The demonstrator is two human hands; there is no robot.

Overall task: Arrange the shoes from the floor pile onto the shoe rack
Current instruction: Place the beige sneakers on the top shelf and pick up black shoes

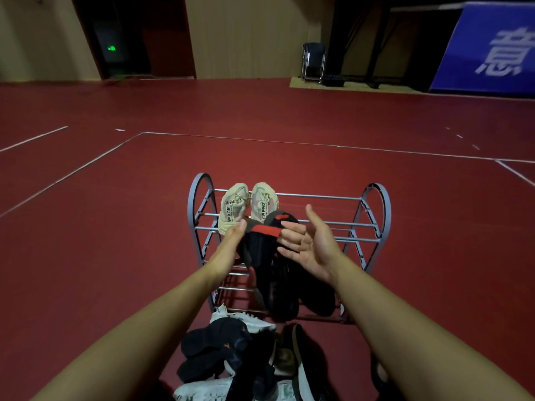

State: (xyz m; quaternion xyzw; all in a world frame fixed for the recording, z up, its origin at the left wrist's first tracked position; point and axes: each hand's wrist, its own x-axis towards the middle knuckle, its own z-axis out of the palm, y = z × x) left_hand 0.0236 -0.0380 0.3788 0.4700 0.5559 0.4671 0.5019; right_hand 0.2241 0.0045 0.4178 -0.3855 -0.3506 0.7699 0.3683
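A black shoe with a red band hangs above the front of the shoe rack, between the two hands. Its long axis runs near-far, the red-banded end away from the person and the other end drooping toward the lower rails. A second dark shoe lies just right of it; how the two touch cannot be told. The left hand presses the shoe's left side with straight fingers. The right hand is spread wide, palm facing left, its fingertips touching the red band without curling round it. A beige pair sits on the top tier's left end, toes pointing away. The floor pile lies against the rack's near side on the red floor.
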